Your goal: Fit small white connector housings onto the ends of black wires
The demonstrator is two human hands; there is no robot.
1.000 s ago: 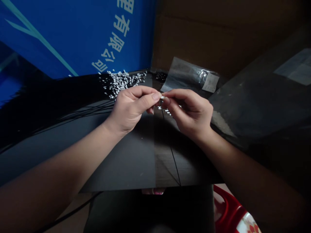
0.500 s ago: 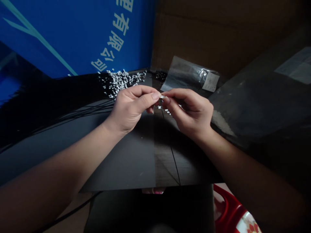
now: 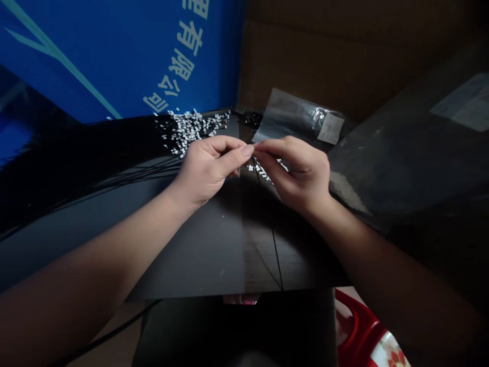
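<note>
My left hand (image 3: 208,168) and my right hand (image 3: 296,173) meet in front of me over a black sheet (image 3: 198,255), pinched together at the fingertips near its far edge. Whatever lies between the fingertips is hidden. A row of small white connectors (image 3: 263,173) on thin black wires (image 3: 126,176) runs out under my right hand. A dense cluster of the same white connectors (image 3: 189,130) lies just beyond my left hand, and the wires fan out to the left across the sheet.
A clear plastic bag (image 3: 294,114) with a white label lies at the back, beside a small heap of dark parts (image 3: 252,121). A blue printed banner (image 3: 114,56) and brown cardboard (image 3: 344,61) stand behind. A red plastic rim (image 3: 359,326) shows at lower right.
My right hand has shifted slightly left and up. The white piece seen at the fingertips earlier is now hidden, and more connectors show beneath my right hand.
</note>
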